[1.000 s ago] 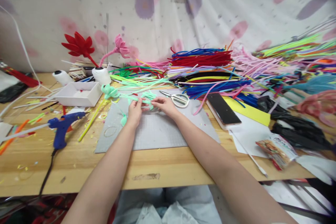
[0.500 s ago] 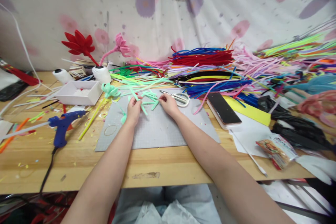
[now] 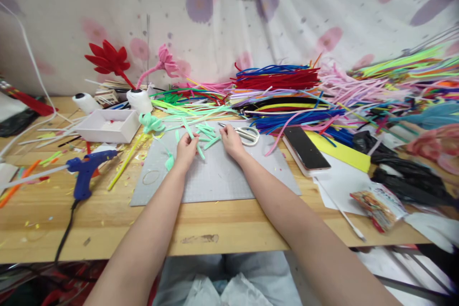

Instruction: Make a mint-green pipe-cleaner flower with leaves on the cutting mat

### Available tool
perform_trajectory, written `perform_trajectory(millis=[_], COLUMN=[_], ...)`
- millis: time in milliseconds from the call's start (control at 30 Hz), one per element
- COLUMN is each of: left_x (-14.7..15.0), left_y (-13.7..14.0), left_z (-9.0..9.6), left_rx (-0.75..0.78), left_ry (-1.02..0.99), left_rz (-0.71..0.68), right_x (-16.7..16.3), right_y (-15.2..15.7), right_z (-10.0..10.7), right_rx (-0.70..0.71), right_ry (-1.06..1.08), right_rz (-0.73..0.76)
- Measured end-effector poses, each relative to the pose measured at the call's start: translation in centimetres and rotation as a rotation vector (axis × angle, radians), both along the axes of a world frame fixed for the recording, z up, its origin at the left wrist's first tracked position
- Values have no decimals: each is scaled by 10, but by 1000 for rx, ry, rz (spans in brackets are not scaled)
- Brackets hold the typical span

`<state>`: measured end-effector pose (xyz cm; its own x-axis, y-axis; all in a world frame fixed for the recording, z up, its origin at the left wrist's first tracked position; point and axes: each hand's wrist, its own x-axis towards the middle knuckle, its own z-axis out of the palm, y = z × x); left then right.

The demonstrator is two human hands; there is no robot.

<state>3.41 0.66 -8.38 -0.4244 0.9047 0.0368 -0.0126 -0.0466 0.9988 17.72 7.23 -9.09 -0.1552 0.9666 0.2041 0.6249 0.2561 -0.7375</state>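
Note:
My left hand (image 3: 186, 152) is closed on a mint-green pipe cleaner piece (image 3: 188, 128), which sticks out above and below the fingers. Between my two hands, several short cut pipe cleaner pieces (image 3: 207, 130) lie in a loose heap on the grey cutting mat (image 3: 215, 186). My right hand (image 3: 232, 142) is at the right edge of that heap, fingertips pinched together; whether anything is in them is too small to tell. White-handled scissors (image 3: 251, 136) rest just behind it, blades partly covered by the hand. A curled mint-green piece (image 3: 169, 160) lies left of my left wrist.
Left stand a blue glue gun (image 3: 83, 179), a white box (image 3: 107, 126) and a mint-green curled flower (image 3: 150, 123) on a yellow stem. Bundles of coloured pipe cleaners (image 3: 276, 79) fill the back. A phone (image 3: 306, 149), papers and a snack packet (image 3: 378, 205) lie right.
My left hand has shifted slightly right with its mint-green piece. My right hand has moved a little right and back, away from the loose pieces.

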Motion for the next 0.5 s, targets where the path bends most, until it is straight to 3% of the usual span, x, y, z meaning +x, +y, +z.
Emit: perform_trajectory(millis=[167, 500], left_x=[0, -23], left_y=[0, 7], left_z=[1, 9], left_rx=[42, 157], left_ry=[-41, -347], left_rz=[20, 351], right_x=[4, -4], right_y=[0, 1], right_z=[4, -7], right_rx=[-13, -154], right_ry=[98, 338], right_rz=[-12, 115])
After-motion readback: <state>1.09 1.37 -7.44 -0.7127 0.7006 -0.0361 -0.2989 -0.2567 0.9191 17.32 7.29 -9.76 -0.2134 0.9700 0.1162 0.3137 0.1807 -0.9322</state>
